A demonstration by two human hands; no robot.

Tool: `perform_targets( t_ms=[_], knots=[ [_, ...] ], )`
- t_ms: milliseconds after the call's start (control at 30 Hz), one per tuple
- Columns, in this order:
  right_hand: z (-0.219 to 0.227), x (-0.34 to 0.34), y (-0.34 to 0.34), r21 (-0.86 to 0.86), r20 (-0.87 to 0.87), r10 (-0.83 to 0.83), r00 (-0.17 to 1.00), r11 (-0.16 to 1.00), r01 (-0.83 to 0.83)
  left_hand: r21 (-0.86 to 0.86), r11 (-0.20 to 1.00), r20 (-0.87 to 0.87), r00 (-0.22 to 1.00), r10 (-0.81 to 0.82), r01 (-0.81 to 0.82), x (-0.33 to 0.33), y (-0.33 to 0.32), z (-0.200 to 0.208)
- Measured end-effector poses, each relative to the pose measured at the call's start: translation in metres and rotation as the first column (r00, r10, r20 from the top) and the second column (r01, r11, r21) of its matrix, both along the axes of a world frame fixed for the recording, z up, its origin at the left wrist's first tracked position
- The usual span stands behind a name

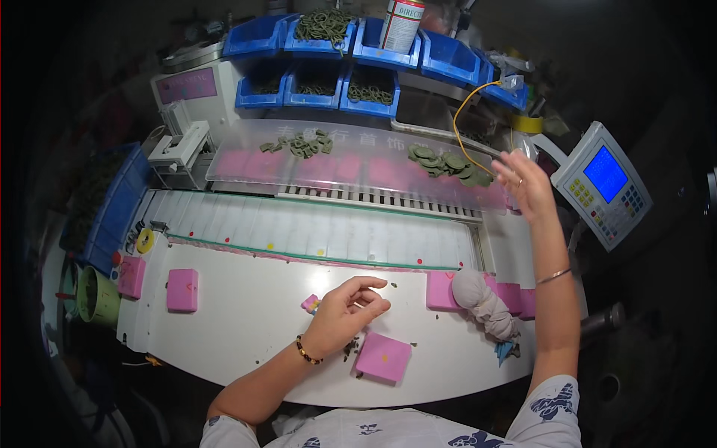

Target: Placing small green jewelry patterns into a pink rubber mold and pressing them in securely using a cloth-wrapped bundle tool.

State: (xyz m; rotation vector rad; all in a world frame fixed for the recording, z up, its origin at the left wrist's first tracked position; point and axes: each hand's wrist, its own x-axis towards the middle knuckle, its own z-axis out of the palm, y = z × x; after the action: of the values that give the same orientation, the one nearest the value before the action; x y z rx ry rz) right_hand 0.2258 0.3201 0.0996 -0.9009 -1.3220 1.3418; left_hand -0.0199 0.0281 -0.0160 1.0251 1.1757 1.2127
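Note:
My left hand (347, 316) hangs over the white tabletop with its fingers loosely curled and a gap between them. Nothing shows in its grasp. Just below it lies a pink block (383, 357) with small dark green bits beside it, and a small pink, yellow and blue piece (311, 303) sits to its left. Raised at the right, my right hand (527, 185) has its fingers apart and looks unburdened. It is close to the right end of a translucent shelf (366, 160), near a pile of flat green pieces (442, 163) and a thin yellow cable (457, 119).
Blue bins (314, 88) with green pieces stand behind the shelf, one holding a can (402, 26). A keypad with a blue screen (603, 183) is at right. A grey cloth bundle (484, 305) rests against pink blocks (442, 291). A white machine (179, 142) stands at left.

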Motion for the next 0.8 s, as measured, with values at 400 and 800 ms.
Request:
perform_targets(
  t_ms=[400,800],
  knots=[
    [-0.074,0.015,-0.228,0.13,0.671,0.31,0.673,0.845,-0.518,0.166,0.79,-0.79,0.559,-0.252,0.591,0.012,-0.02,0.005],
    [-0.119,-0.01,-0.261,0.459,0.768,0.071,0.637,0.633,-0.623,0.111,0.985,-0.687,0.726,-0.02,0.132,0.003,0.014,-0.006]
  ],
)
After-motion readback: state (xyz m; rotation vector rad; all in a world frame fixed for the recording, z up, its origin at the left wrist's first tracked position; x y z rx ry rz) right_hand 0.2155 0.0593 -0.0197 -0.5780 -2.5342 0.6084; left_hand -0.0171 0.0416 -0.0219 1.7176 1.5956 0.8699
